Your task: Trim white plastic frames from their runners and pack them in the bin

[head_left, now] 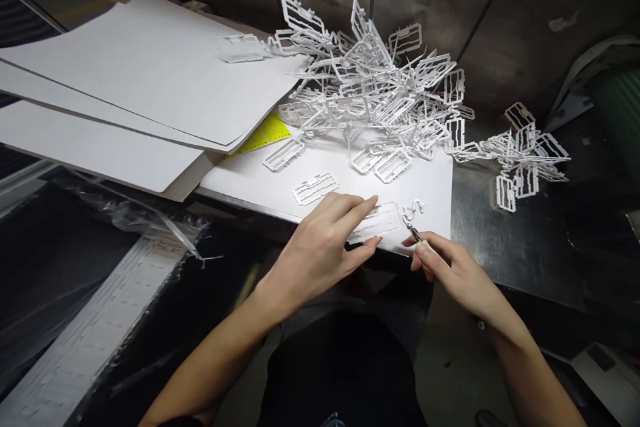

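Note:
My left hand (pixel 330 230) is at the table's front edge. Its thumb and fingers hold a thin white plastic frame (pixel 383 223) from the left, hiding part of it. My right hand (pixel 445 260) grips a slim hand tool (pixel 414 232) with a metal tip and a pale handle. The tip is close to the right end of the frame; whether it touches, I cannot tell. Just beyond the tip lies a curly white plastic scrap (pixel 414 208). Another white frame (pixel 315 189) lies flat to the left, behind my left hand.
A tangled heap of white plastic frames (pixel 380 87) covers the back of the white sheet (pixel 430 193). A smaller pile (pixel 520 153) lies on the dark metal table (pixel 480 227). Large white sheets (pixel 165 73) are stacked left, over a yellow piece (pixel 263 135). Plastic wrap (pixel 120 207) hangs at lower left.

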